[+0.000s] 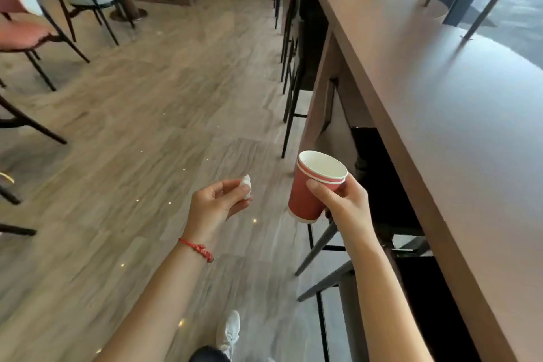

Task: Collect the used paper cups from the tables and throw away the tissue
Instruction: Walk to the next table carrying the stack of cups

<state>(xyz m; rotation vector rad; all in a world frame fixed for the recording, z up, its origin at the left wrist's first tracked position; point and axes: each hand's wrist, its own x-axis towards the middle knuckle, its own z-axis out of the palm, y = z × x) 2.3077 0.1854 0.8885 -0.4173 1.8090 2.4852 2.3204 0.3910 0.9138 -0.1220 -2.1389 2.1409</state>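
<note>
Two red paper cups (308, 194) are nested one inside the other, white inside, tilted a little to the left. My right hand (343, 203) grips them from the right, thumb across the red wall just under the rims. A small crumpled white tissue (246, 187) sits pinched between the fingertips of my left hand (217, 203), which is held palm-up over the floor, left of the cups. A red string bracelet circles my left wrist. Both hands hang in the air beside the long counter.
A long brown counter (440, 126) runs along the right by the window, with black bar stools (293, 73) tucked under it. Pink and grey chairs (26, 20) and a pedestal table base stand at the far left. Wood-look floor (147, 114) stretches ahead.
</note>
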